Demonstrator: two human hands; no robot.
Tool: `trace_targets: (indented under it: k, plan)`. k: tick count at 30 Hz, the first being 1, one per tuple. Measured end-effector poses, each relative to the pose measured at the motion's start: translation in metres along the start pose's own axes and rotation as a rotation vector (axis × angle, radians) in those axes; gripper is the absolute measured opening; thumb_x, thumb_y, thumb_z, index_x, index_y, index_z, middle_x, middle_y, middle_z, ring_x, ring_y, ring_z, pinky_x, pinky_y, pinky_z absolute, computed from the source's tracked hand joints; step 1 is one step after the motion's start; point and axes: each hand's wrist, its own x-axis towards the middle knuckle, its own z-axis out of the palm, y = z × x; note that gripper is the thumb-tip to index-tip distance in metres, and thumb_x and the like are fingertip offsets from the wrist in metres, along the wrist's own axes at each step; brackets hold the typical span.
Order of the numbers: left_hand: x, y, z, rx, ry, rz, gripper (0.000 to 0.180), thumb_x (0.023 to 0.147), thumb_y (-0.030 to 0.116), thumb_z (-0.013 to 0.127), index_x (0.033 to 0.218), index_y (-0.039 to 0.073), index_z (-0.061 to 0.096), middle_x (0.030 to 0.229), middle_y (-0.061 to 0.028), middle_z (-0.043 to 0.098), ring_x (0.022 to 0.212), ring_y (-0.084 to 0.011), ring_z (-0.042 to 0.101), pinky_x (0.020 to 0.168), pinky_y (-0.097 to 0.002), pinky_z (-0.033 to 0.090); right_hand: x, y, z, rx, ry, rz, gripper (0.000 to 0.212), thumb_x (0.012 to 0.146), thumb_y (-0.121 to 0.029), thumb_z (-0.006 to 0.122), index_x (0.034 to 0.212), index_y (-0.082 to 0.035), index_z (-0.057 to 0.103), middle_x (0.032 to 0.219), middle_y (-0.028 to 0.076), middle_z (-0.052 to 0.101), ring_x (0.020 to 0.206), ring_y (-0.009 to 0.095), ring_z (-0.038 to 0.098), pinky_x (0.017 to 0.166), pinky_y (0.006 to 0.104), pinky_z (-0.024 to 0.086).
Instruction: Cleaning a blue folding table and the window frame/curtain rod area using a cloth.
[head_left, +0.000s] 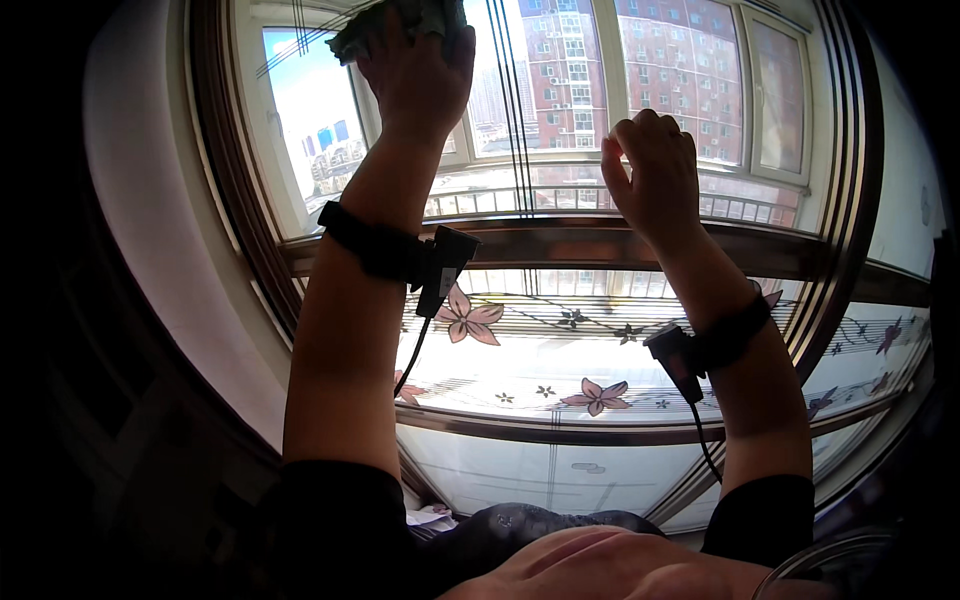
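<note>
My left hand (415, 90) is raised high at the upper left, its fingers spread over a crumpled dark grey-green cloth (440, 17). The hand holds this cloth up by the window glass, and the top of the cloth runs out of view. Further right, my right hand (655, 175) is lifted in front of the window pane (680, 60). Its fingers curl together, and a small bright gap shows beside the thumb. Nothing can be seen in that hand. Whether it touches the glass, I cannot tell.
A brown framed sliding door (560, 240) with a crossbar spans the view. Its lower glass panel (520, 360) carries flower patterns. A white wall (150, 200) stands at left. Black bands with cabled boxes are strapped on my left forearm (345, 330) and right forearm (760, 400).
</note>
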Motion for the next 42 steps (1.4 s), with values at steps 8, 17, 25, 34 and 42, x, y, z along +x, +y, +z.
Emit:
trace_targets:
  k: [8, 17, 25, 34, 42]
  plan:
    - [-0.024, 0.023, -0.004, -0.243, -0.077, 0.043, 0.052, 0.083, 0.007, 0.055, 0.134, 0.005, 0.046, 0.136, -0.0219, 0.041, 0.122, -0.0412, 0.039, 0.102, -0.0526, 0.032, -0.006, 0.002, 0.000, -0.080, 0.005, -0.033, 0.016, 0.077, -0.010, 0.066, 0.081, -0.012, 0.051, 0.081, 0.005, 0.046, 0.078, 0.023, 0.050, 0.071, 0.0381, 0.038]
    - [-0.074, 0.014, -0.016, -0.427, -0.196, -0.017, 0.040, 0.084, 0.006, 0.062, 0.123, 0.012, 0.057, 0.130, -0.0148, 0.051, 0.120, -0.0355, 0.048, 0.101, -0.0439, 0.042, -0.008, 0.004, -0.003, -0.087, -0.006, -0.015, 0.014, 0.078, -0.011, 0.063, 0.080, -0.012, 0.050, 0.081, 0.005, 0.047, 0.079, 0.024, 0.050, 0.072, 0.0388, 0.038]
    - [-0.070, -0.014, -0.027, -0.207, -0.045, -0.091, 0.054, 0.082, -0.003, 0.055, 0.135, 0.005, 0.044, 0.135, -0.0233, 0.041, 0.120, -0.0424, 0.041, 0.100, -0.0513, 0.034, -0.007, 0.002, 0.006, -0.105, 0.025, -0.046, 0.014, 0.076, -0.011, 0.064, 0.078, -0.012, 0.050, 0.078, 0.004, 0.047, 0.076, 0.023, 0.051, 0.068, 0.0382, 0.037]
    - [-0.112, 0.013, -0.028, -0.304, -0.224, -0.115, 0.045, 0.080, 0.006, 0.065, 0.123, 0.016, 0.058, 0.136, -0.0177, 0.044, 0.121, -0.0424, 0.042, 0.101, -0.0505, 0.040, 0.017, 0.003, 0.008, -0.041, -0.001, 0.134, 0.018, 0.084, -0.018, 0.062, 0.072, -0.010, 0.052, 0.069, 0.003, 0.051, 0.066, 0.023, 0.054, 0.059, 0.0381, 0.042]
    - [-0.127, -0.091, -0.055, -0.100, 0.051, -0.199, 0.042, 0.084, 0.004, 0.063, 0.125, 0.008, 0.056, 0.130, -0.0188, 0.050, 0.117, -0.0374, 0.049, 0.099, -0.0477, 0.040, 0.026, 0.019, 0.016, -0.303, 0.096, 0.062, 0.016, 0.084, -0.022, 0.062, 0.073, -0.012, 0.056, 0.070, 0.005, 0.052, 0.068, 0.024, 0.056, 0.057, 0.0389, 0.043]
